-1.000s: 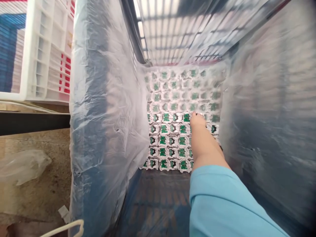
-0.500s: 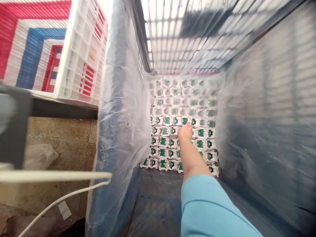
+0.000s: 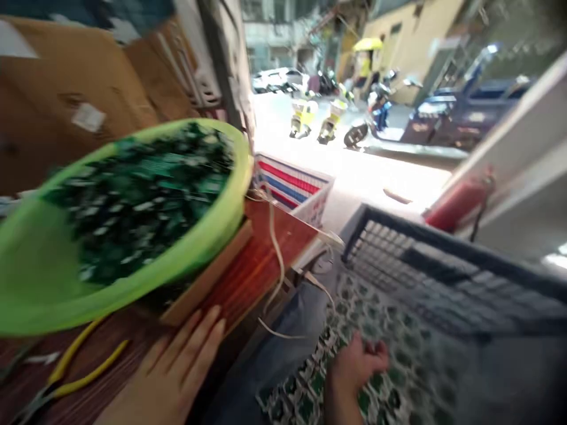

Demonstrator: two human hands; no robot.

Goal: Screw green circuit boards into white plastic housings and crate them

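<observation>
My left hand (image 3: 181, 360) lies flat with its fingers spread on the reddish wooden table (image 3: 266, 242), beside a large lime-green basin (image 3: 212, 236) full of green circuit boards (image 3: 155, 195). Over the dark crate (image 3: 425, 260) at the right, my right hand (image 3: 357, 363) has its fingers curled. It is above rows of white parts with green boards (image 3: 310, 383) lying in the crate. Whether anything is between its fingers is too blurred to tell.
Yellow-handled pliers (image 3: 84, 366) lie left of my left hand. A white cable (image 3: 277, 248) runs over the table edge. A striped basket (image 3: 292, 183) stands beyond, and a red fire extinguisher (image 3: 458, 203) is at the right. Scooters and a three-wheeler are outside.
The view has swung up and left from the crate, bringing the table, basin and street into sight. My left hand now shows on the table; my right hand remains over the crate.
</observation>
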